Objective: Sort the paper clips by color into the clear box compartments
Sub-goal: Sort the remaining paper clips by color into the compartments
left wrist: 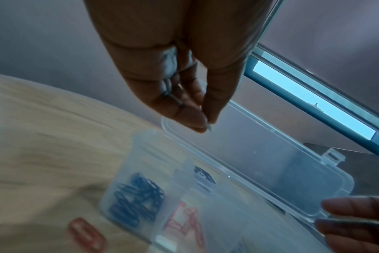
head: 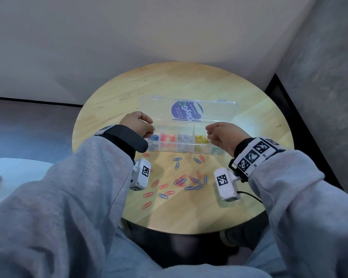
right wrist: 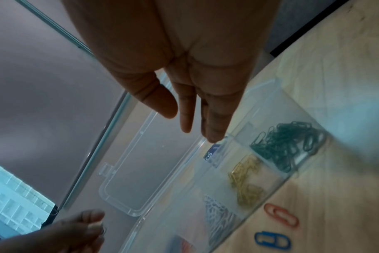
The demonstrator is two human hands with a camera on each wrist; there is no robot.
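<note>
Clear plastic is where everything ends up, says the first watcher: a long clear plastic compartment box sits in the middle of the round pale wooden table, with its hinged clear lid lying back, away from the person. Which step is this?

A drop, by the look of it, answers the second. The person's left hand hovers over the left end of the box, thumb and forefinger pressed together on what seems to be a thin wire paper clip. Only a sliver of it shows, so its colour cannot be told.

And the other hand?

The right hand hangs over the right end of the box, fingers straight and loose, thumb apart, holding nothing.

How far along is the task?

Partly done. The blue clips fill the leftmost cell. After them come the red clips, the white clips, the yellow clips and, at the far right, the dark green clips. A scatter of loose red and blue clips lies on the table just in front of the box.

So what does the next move call for?

Probably lining the pinch up over the matching cell before letting go. The blue and red cells are side by side with only a thin wall between them. Then comes another fine pinch, because the clips are flat, smooth-coated wire loops and some of the loose ones overlap, so two might lift together.
</note>
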